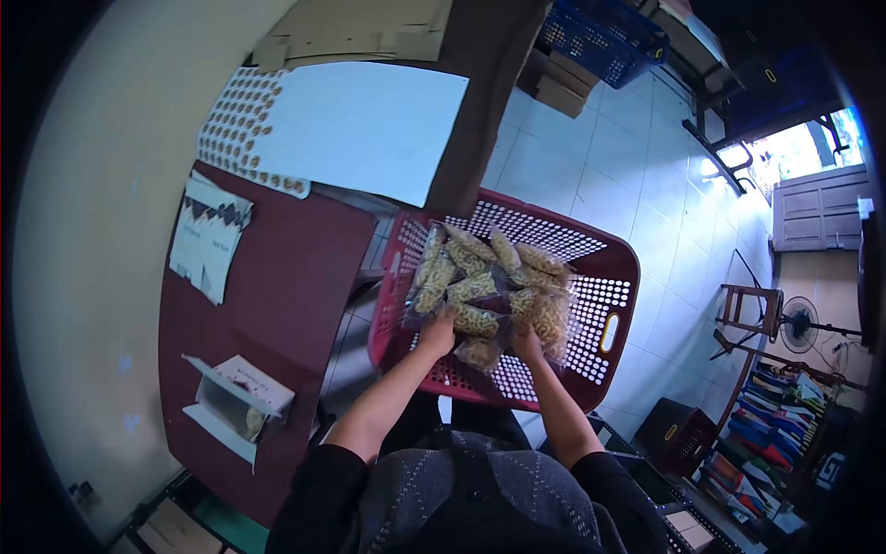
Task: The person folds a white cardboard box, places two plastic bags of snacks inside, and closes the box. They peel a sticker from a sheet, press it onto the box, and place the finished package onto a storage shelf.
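Observation:
A dark red perforated plastic basket [620, 277] is in front of me, with several clear bags of pale yellow, curly dry food inside. My left hand [439, 332] reaches over the near rim and grips the end of one bag [476, 319], thumb on top. At the right, my right hand [527, 343] has its fingers closed at the edge of a fuller bag [551, 319]. Between the hands, low in the basket, rests another bag [479, 353]. More bags [472, 285] lie in rows beyond the fingers.
On my left is a dark red table [286, 277] with an open white carton [242, 397] and a flattened printed carton [210, 235]. A white sheet [369, 125] with rows of small brown pieces lies farther off. A blue crate [600, 42], cardboard box [565, 83] and fan [799, 325] stand beyond.

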`<action>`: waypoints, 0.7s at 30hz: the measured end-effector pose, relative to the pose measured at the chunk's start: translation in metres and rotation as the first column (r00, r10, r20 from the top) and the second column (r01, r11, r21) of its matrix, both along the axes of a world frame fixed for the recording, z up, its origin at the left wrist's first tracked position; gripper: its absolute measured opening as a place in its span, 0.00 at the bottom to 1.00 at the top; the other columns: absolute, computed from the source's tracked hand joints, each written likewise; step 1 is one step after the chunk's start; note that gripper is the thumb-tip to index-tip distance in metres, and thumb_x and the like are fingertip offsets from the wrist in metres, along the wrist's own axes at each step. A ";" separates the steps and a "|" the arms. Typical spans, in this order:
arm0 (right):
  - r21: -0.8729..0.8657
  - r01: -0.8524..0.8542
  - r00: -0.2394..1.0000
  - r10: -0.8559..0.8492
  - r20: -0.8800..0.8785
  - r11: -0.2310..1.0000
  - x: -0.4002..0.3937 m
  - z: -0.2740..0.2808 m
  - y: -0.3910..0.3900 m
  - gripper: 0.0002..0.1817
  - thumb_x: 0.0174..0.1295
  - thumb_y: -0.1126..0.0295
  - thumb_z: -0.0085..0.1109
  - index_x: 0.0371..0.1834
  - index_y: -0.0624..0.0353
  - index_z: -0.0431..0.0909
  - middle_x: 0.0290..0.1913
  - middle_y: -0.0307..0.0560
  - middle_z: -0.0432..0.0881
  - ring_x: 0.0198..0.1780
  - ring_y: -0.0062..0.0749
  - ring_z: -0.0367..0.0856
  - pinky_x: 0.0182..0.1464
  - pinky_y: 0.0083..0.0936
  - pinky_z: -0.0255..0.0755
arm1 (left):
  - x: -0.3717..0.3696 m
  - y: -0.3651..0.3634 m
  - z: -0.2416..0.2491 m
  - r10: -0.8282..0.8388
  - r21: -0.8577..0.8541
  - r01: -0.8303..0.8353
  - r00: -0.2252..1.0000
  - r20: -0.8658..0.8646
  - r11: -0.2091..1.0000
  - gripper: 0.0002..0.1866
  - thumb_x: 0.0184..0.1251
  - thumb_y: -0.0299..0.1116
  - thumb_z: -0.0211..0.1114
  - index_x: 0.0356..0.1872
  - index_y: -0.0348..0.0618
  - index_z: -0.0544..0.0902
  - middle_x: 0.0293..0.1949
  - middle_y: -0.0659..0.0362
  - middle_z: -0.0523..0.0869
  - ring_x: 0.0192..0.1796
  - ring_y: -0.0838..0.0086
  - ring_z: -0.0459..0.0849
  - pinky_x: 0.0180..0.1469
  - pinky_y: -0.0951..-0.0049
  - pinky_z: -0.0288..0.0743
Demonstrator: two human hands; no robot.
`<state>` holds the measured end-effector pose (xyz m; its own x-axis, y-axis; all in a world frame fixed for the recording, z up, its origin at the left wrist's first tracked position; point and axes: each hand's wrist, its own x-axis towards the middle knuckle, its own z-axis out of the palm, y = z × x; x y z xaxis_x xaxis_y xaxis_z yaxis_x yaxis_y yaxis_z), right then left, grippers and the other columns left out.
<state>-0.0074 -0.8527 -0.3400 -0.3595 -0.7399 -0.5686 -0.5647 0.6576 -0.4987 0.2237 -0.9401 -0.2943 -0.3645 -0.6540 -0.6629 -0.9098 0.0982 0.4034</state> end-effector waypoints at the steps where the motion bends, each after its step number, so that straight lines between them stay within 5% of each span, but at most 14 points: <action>1: -0.067 -0.003 0.999 0.006 0.038 0.998 -0.002 -0.013 0.005 0.34 0.57 0.62 0.61 0.66 0.59 0.62 0.47 0.63 0.81 0.51 0.57 0.80 0.53 0.42 0.73 | -0.005 -0.005 -0.012 -0.090 -0.127 0.098 0.994 0.070 0.987 0.27 0.59 0.27 0.58 0.63 0.45 0.69 0.71 0.47 0.58 0.70 0.51 0.61 0.69 0.50 0.58; 4: -0.063 -0.044 0.986 0.054 0.158 0.997 -0.001 -0.042 0.003 0.41 0.54 0.63 0.65 0.70 0.57 0.54 0.50 0.65 0.79 0.53 0.57 0.79 0.54 0.42 0.72 | -0.016 -0.013 -0.050 -0.256 -0.216 0.303 0.941 0.221 0.928 0.30 0.60 0.29 0.56 0.67 0.53 0.65 0.76 0.55 0.48 0.75 0.55 0.50 0.71 0.46 0.52; 5: -0.029 0.013 0.982 -0.007 0.189 0.999 -0.001 -0.043 0.001 0.42 0.53 0.63 0.66 0.70 0.56 0.53 0.49 0.66 0.80 0.53 0.59 0.78 0.54 0.42 0.72 | -0.017 -0.014 -0.065 -0.139 -0.175 0.155 0.985 0.100 0.972 0.25 0.64 0.30 0.53 0.64 0.54 0.69 0.76 0.57 0.44 0.77 0.55 0.44 0.72 0.44 0.47; 8: 0.116 0.009 0.994 -0.021 0.107 0.993 0.002 -0.031 -0.022 0.40 0.53 0.63 0.66 0.68 0.55 0.56 0.48 0.67 0.79 0.52 0.59 0.79 0.53 0.44 0.73 | -0.020 -0.017 -0.078 -0.188 -0.260 0.234 0.963 0.191 0.937 0.20 0.64 0.31 0.53 0.59 0.53 0.74 0.74 0.56 0.51 0.76 0.54 0.47 0.72 0.44 0.45; 9: 0.096 0.024 0.990 -0.037 0.137 0.995 -0.001 -0.028 -0.026 0.31 0.52 0.63 0.67 0.59 0.57 0.66 0.47 0.67 0.80 0.50 0.60 0.79 0.51 0.45 0.73 | -0.021 -0.017 -0.079 -0.180 -0.250 0.225 0.965 0.193 0.942 0.20 0.64 0.31 0.53 0.59 0.53 0.74 0.74 0.56 0.51 0.76 0.54 0.47 0.72 0.44 0.45; 10: 0.105 0.016 0.989 -0.031 0.142 0.994 0.000 -0.021 -0.035 0.31 0.52 0.63 0.67 0.59 0.57 0.66 0.47 0.67 0.80 0.50 0.60 0.79 0.51 0.45 0.73 | -0.020 -0.017 -0.080 -0.133 -0.262 0.163 0.983 0.130 0.951 0.18 0.64 0.31 0.53 0.56 0.53 0.76 0.72 0.55 0.56 0.75 0.54 0.49 0.72 0.43 0.46; 12: 0.141 -0.376 0.927 0.373 0.046 0.916 0.002 -0.003 -0.052 0.19 0.54 0.64 0.64 0.46 0.60 0.73 0.40 0.64 0.81 0.44 0.59 0.80 0.46 0.46 0.73 | -0.017 -0.018 -0.076 -0.082 -0.264 0.097 0.994 0.070 0.960 0.16 0.64 0.31 0.53 0.53 0.53 0.78 0.69 0.54 0.61 0.74 0.54 0.51 0.72 0.43 0.46; 13: 0.146 -0.381 0.924 0.378 0.052 0.913 0.002 0.005 -0.051 0.19 0.54 0.64 0.64 0.46 0.60 0.73 0.40 0.64 0.81 0.44 0.59 0.80 0.46 0.46 0.73 | -0.015 -0.018 -0.072 -0.082 -0.241 0.098 0.994 0.078 0.966 0.15 0.63 0.32 0.54 0.51 0.54 0.79 0.67 0.55 0.64 0.73 0.55 0.55 0.71 0.43 0.48; 15: -0.315 -0.567 0.824 0.528 -0.206 0.761 0.000 0.023 -0.058 0.11 0.58 0.67 0.59 0.39 0.62 0.74 0.32 0.62 0.80 0.37 0.60 0.78 0.41 0.45 0.71 | -0.009 -0.027 -0.056 -0.073 -0.230 0.093 0.993 0.092 0.969 0.14 0.62 0.32 0.56 0.49 0.54 0.80 0.65 0.55 0.67 0.71 0.55 0.58 0.70 0.43 0.49; 16: -0.325 -0.571 0.821 0.534 -0.203 0.754 0.002 0.032 -0.062 0.11 0.58 0.67 0.59 0.39 0.62 0.74 0.32 0.62 0.80 0.37 0.60 0.78 0.41 0.45 0.71 | -0.005 -0.031 -0.045 -0.009 -0.104 0.019 0.996 0.092 0.994 0.13 0.60 0.32 0.58 0.47 0.53 0.81 0.62 0.55 0.70 0.67 0.56 0.65 0.68 0.46 0.55; 18: -0.358 -0.413 0.840 0.502 0.207 0.837 0.010 0.056 -0.074 0.07 0.60 0.70 0.54 0.37 0.62 0.71 0.28 0.58 0.76 0.32 0.54 0.77 0.37 0.42 0.70 | 0.011 -0.033 -0.027 0.082 0.013 -0.084 0.990 0.113 0.996 0.12 0.59 0.31 0.60 0.45 0.53 0.82 0.60 0.54 0.73 0.64 0.56 0.71 0.65 0.50 0.61; 19: -0.254 -0.378 0.842 0.445 0.305 0.890 0.017 0.085 -0.084 0.05 0.62 0.72 0.52 0.35 0.61 0.69 0.28 0.51 0.77 0.32 0.41 0.78 0.35 0.37 0.70 | 0.023 -0.032 -0.020 0.117 -0.038 -0.123 0.985 -0.129 0.992 0.14 0.57 0.30 0.62 0.45 0.51 0.82 0.58 0.54 0.76 0.59 0.57 0.75 0.61 0.54 0.66; 21: -0.273 -0.324 0.832 0.410 0.373 0.906 0.033 0.119 -0.095 0.05 0.63 0.71 0.51 0.35 0.61 0.68 0.28 0.53 0.77 0.32 0.41 0.79 0.35 0.36 0.70 | 0.042 -0.025 -0.010 0.057 -0.188 -0.168 0.871 -0.489 0.968 0.20 0.55 0.27 0.65 0.51 0.48 0.79 0.49 0.50 0.81 0.46 0.57 0.83 0.51 0.63 0.75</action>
<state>0.0253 -0.9480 -0.2210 0.1961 -0.8783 -0.4361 -0.4583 0.3110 -0.8326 0.2662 -0.9650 -0.3039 -0.5136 -0.8166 -0.2636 -0.6222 0.1428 0.7697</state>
